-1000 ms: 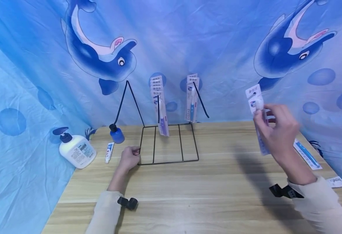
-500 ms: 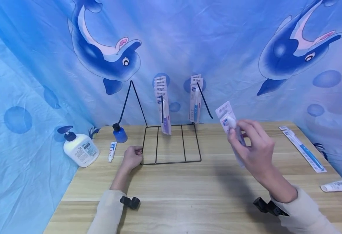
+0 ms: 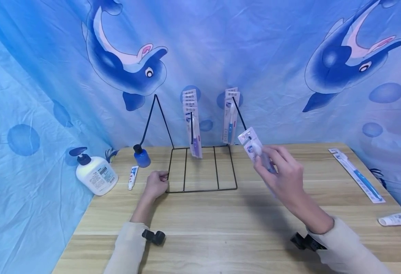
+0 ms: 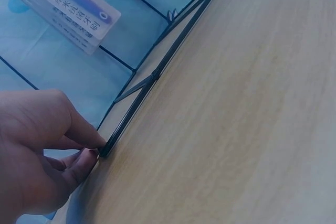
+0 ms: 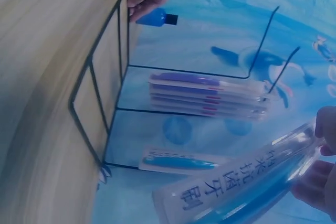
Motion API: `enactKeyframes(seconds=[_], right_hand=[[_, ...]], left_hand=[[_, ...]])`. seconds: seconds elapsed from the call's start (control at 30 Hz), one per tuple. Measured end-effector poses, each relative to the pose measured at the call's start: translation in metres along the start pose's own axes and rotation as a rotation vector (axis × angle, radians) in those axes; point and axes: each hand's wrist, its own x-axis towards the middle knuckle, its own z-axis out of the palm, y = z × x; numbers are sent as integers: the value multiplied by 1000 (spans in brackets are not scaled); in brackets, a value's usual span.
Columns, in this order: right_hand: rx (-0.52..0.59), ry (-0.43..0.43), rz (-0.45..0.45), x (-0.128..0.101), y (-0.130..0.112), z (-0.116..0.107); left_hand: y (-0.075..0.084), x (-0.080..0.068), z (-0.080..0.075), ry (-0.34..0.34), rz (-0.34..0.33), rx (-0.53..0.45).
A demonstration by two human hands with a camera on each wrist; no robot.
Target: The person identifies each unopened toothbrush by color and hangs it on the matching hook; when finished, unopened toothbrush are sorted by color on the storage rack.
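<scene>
My left hand [image 3: 156, 184] pinches the front left corner of a black wire display rack [image 3: 202, 190], also seen in the left wrist view, where thumb and fingertips meet at the bar. In my right hand [image 3: 284, 175] is a blister-packed toothbrush [image 3: 250, 141], tilted and held between thumb and fingers; its blue handle shows in the right wrist view. The card's top end overlaps the tip of the rack's right hook in the head view. A stack of purple packed toothbrushes [image 3: 195, 140] hangs on the middle hook, and blue packed toothbrushes [image 3: 230, 121] hang on the right one.
Left of the rack stand a white pump bottle [image 3: 99, 177], a small blue bottle [image 3: 142, 156] and a toothpaste tube [image 3: 133, 177]. Another packed toothbrush [image 3: 358, 176] and a white tube [image 3: 397, 219] lie on the right of the wooden table [image 3: 214, 236]. A dolphin-print curtain hangs behind.
My right hand has carried the packed toothbrush leftward from the table's right side to the rack's right hook. The left hand stays on the rack; the view has shifted slightly.
</scene>
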Motion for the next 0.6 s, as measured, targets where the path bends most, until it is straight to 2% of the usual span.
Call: enactKeyframes(seconds=[0.27, 0.5, 0.6], right_hand=[[17, -54, 129, 6, 15, 34], [33, 10, 201, 22, 33, 76], [29, 8, 238, 31, 39, 91]], left_hand=[[0, 0, -1, 2, 4, 11], [-1, -1, -1, -18, -5, -5], [-1, 0, 0, -10, 5, -5]])
